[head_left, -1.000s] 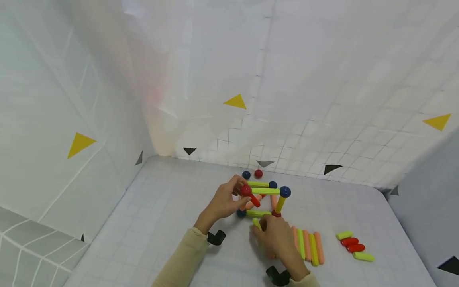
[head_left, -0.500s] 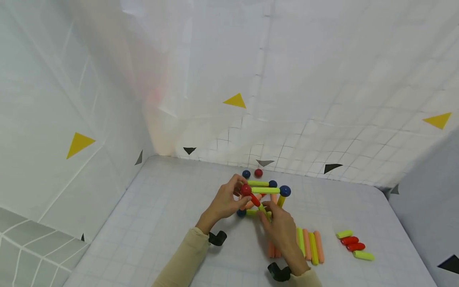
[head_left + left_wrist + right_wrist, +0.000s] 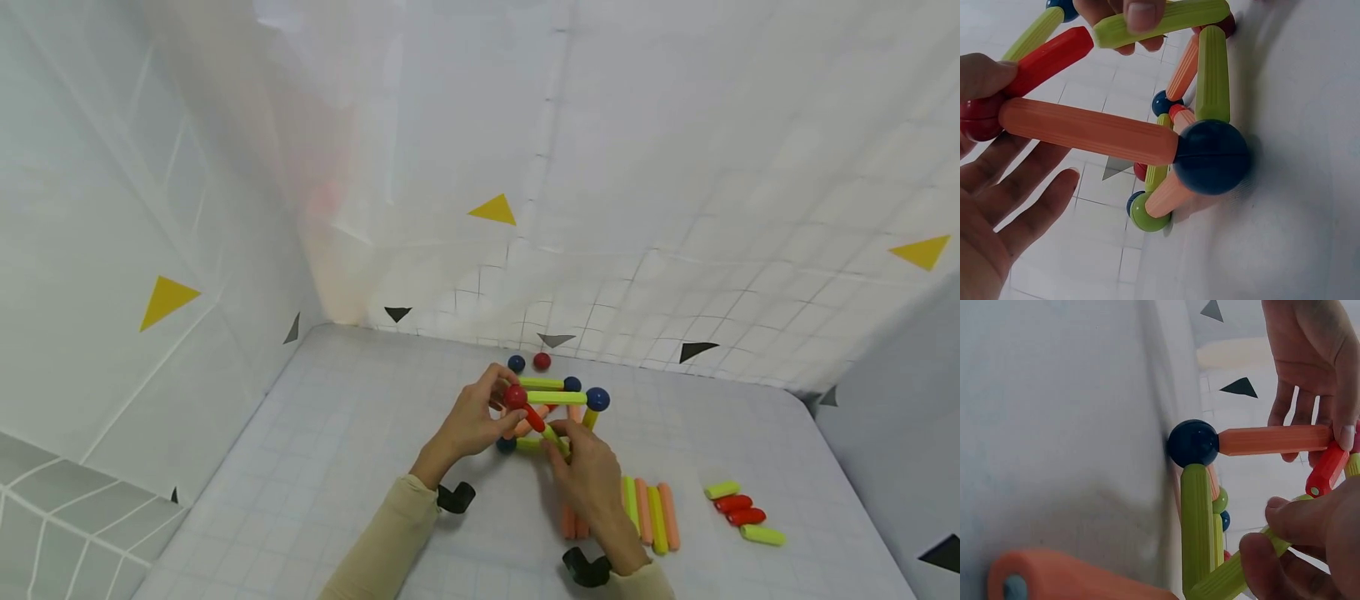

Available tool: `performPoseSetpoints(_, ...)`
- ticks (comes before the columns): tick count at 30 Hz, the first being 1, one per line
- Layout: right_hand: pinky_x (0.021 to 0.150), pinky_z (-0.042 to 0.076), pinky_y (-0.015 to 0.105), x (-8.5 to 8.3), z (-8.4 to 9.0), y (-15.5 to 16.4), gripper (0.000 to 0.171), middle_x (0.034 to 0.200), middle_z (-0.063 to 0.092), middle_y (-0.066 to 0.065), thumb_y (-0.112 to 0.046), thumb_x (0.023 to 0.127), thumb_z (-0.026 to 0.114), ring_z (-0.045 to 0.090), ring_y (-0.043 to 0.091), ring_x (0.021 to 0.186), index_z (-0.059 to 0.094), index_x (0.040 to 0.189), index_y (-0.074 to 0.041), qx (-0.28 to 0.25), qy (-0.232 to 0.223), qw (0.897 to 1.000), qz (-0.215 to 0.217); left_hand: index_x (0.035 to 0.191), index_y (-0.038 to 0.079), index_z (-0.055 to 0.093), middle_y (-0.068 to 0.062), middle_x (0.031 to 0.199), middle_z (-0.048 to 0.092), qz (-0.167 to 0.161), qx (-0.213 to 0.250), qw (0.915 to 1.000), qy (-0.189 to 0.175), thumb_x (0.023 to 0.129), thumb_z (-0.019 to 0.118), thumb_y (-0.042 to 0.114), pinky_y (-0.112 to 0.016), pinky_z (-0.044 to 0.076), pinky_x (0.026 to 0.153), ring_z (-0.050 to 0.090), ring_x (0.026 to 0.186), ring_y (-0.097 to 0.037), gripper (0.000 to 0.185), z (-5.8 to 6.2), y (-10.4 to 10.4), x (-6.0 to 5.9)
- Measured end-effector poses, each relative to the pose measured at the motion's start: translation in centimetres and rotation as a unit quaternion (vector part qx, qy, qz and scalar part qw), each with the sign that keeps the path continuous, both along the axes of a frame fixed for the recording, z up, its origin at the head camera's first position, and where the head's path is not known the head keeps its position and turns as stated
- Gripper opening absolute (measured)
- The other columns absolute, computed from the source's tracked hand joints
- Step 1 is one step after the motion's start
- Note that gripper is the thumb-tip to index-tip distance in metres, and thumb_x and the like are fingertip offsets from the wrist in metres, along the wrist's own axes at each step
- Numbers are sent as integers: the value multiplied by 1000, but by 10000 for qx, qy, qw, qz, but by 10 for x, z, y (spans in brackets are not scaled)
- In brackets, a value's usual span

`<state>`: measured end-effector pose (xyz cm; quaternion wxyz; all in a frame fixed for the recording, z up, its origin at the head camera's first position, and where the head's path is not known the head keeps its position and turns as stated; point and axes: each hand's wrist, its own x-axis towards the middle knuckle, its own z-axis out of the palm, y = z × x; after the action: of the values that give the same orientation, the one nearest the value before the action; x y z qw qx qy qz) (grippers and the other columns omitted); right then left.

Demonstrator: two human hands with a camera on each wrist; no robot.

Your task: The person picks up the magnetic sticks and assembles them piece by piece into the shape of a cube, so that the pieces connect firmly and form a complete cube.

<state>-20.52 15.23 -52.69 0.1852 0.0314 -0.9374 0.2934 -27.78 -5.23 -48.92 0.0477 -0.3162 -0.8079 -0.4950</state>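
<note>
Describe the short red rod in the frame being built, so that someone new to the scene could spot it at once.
Start at the rod-and-ball frame mid-table. At its near-left top corner the left hand holds a red ball. The short red rod slants down from it toward the right hand: the frame's only red rod, shorter than its green and orange neighbours.

The right hand (image 3: 588, 479) covers the near ends of the orange sticks (image 3: 572, 523) lying beside it. From the right wrist, that hand (image 3: 1310, 550) runs off the frame's edge. The left hand (image 3: 997, 206) is cropped too, and its thumb hides most of the red ball (image 3: 979, 119) under it.
</note>
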Motion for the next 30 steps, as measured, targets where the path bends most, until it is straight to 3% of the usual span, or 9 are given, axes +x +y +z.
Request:
performPoseSetpoints(8,60,48,23,1,6,2,30,92,73,2,-17,87,89,54,11,66,76,114,-12,-13,-103,9999,66,126,11,52,-10,105,77,-6,35,10000,-68,94,79,8,-47,63,85,71,90,-19,42,2,1,0)
performPoseSetpoints(15,60,45,26,8,25,7,29,84,66,3,-26,85,91,53,14,67,74,104,-12,82,-614,9978,224,128,12,51,-9,109,76,24,42,9997,-220,94,80,8,-49,63,87,70,92,-20,45,2,1,1)
performPoseSetpoints(22,55,47,24,16,45,23,29,74,70,-2,-22,90,85,59,10,62,62,103,-12,-803,-1271,9876,447,128,12,51,-9,110,76,59,-1,9998,-207,94,80,8,-47,63,86,69,93,-19,45,3,2,0)
performPoseSetpoints(27,59,47,26,18,56,33,22,81,72,0,-20,88,81,60,15,69,63,97,-13,-1020,-1704,9792,422,127,12,52,-8,109,76,71,-18,9997,-211,94,80,9,-44,63,86,69,92,-17,44,2,1,1)
performPoseSetpoints(30,67,51,29,18,57,37,26,96,77,0,-21,90,82,65,14,79,68,110,-13,-843,-1940,9760,525,127,12,52,-9,110,76,72,10,9996,-264,94,80,9,-47,63,86,69,92,-18,44,2,1,1)
